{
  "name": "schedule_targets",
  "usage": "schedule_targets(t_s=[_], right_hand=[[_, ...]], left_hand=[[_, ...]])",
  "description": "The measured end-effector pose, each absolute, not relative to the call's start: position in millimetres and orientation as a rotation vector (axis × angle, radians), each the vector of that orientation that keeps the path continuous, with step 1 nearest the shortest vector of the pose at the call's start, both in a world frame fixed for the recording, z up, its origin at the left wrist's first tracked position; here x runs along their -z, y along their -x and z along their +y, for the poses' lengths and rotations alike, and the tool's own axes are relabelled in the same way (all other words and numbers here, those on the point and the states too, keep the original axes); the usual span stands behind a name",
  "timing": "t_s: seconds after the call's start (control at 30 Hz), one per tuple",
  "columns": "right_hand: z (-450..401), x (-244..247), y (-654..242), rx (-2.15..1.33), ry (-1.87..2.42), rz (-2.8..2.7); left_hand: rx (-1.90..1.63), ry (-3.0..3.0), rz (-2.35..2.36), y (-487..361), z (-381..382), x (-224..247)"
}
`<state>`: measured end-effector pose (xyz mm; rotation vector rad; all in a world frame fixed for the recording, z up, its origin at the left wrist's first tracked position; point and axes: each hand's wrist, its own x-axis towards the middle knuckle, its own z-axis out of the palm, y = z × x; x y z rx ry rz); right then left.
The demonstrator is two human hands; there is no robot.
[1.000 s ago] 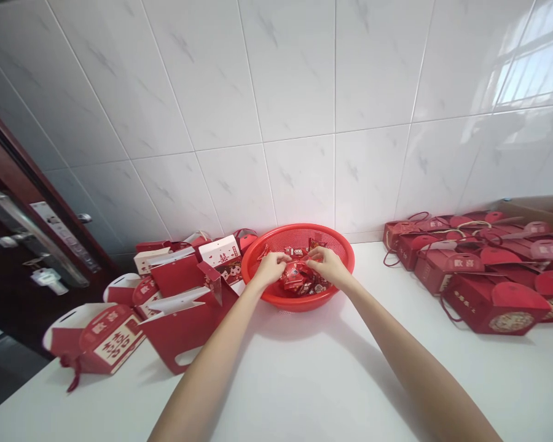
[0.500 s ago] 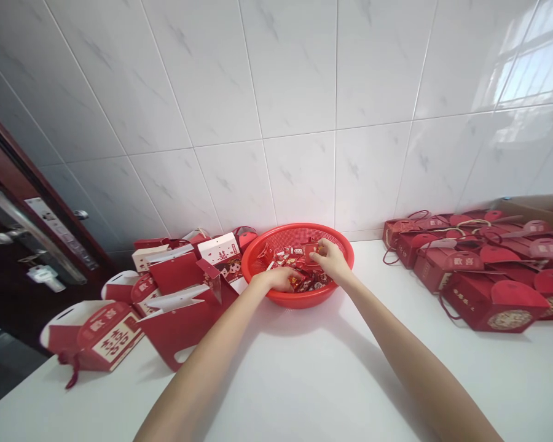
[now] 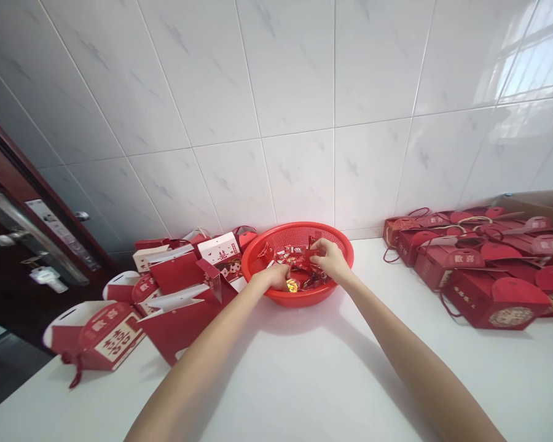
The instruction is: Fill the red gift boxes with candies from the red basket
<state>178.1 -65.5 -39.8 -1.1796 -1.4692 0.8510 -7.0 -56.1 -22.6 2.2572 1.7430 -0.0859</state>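
A red plastic basket point(image 3: 299, 299) with a mesh wall stands against the tiled wall and holds many small wrapped candies point(image 3: 289, 253), mostly red. My left hand point(image 3: 274, 277) reaches over its near left rim, fingers curled round wrapped candy; a round gold-and-red piece point(image 3: 293, 285) shows by the fingertips. On the basket's right side, my right hand point(image 3: 330, 260) pinches a red candy packet point(image 3: 309, 253) between thumb and fingers. Part of each hand's grip is hidden among the candies.
Open red gift boxes point(image 3: 175, 331) and white-topped ones point(image 3: 219, 247) crowd the white table's left side. Closed red boxes with cords point(image 3: 495, 298) fill the right, by a cardboard carton point(image 3: 534, 201). A dark door point(image 3: 9, 258) with keys stands far left.
My left hand has shifted slightly among the candies, and a round gold piece now shows at its fingertips. My right hand stays nearly in place, its red packet tilted differently.
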Motion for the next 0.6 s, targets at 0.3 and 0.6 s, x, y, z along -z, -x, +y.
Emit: schedule_targets(t_s=[0.3,0.6], right_hand=[[-68.8,39.3,-179.7,-0.825,1.039,-1.450],[-73.0,33.2,-179.6,-0.818,1.007,-1.461]], left_hand=[[-0.781,-1.906,1.696,12.9,-46.5,30.6],[-1.029,-1.764,1.380,11.3,-47.1,29.7]])
